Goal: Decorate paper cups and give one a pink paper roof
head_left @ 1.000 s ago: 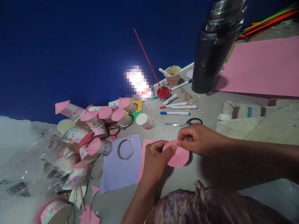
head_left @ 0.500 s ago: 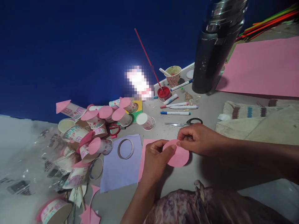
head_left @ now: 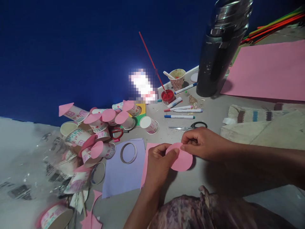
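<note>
A pink paper circle (head_left: 182, 160) is held between both hands above the grey table. My left hand (head_left: 160, 162) pinches its left side, thumb on top and fingers behind. At the upper edge, my right hand (head_left: 199, 143) grips the paper between thumb and fingertips. The fingertips behind the paper are hidden. Just beyond the right hand lie scissors (head_left: 188, 126) with black handles. Under the left hand a sheet of pink paper (head_left: 147, 156) partly shows, beside a lilac sheet (head_left: 124, 184) with a roll of tape (head_left: 128, 152) on it.
Decorated paper cups with pink paper tops (head_left: 94, 122) crowd the left. A single cup (head_left: 149, 125), several markers (head_left: 179, 116) and a red paint pot (head_left: 167, 96) lie ahead. A dark flask (head_left: 211, 63) stands at the back right, near a cloth (head_left: 257, 124) and large pink paper (head_left: 267, 71).
The view has shifted very slightly. Both hands keep hold of the pink paper circle in nearly the same place.
</note>
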The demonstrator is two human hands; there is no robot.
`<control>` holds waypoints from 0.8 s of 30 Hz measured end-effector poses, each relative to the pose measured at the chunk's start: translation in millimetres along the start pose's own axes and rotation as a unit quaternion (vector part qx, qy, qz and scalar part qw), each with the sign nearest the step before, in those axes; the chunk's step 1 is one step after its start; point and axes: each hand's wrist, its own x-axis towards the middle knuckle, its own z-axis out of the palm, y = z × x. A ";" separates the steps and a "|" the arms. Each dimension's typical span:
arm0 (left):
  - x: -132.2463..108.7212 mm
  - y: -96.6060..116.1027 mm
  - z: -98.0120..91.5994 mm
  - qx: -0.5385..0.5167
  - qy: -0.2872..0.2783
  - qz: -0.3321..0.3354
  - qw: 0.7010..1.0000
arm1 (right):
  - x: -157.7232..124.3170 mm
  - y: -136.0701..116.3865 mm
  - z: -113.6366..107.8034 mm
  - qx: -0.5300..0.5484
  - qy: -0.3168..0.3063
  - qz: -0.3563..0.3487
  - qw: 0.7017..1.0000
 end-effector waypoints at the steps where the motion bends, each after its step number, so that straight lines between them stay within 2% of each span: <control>1: -0.3 0.3 0.1 0.001 0.001 -0.002 1.000 | 0.0 -0.1 0.1 0.002 0.000 0.003 1.000; 24: -1.2 -1.0 -0.7 -0.009 -0.016 -0.012 1.000 | 0.1 -0.6 -0.1 0.002 -0.010 0.007 1.000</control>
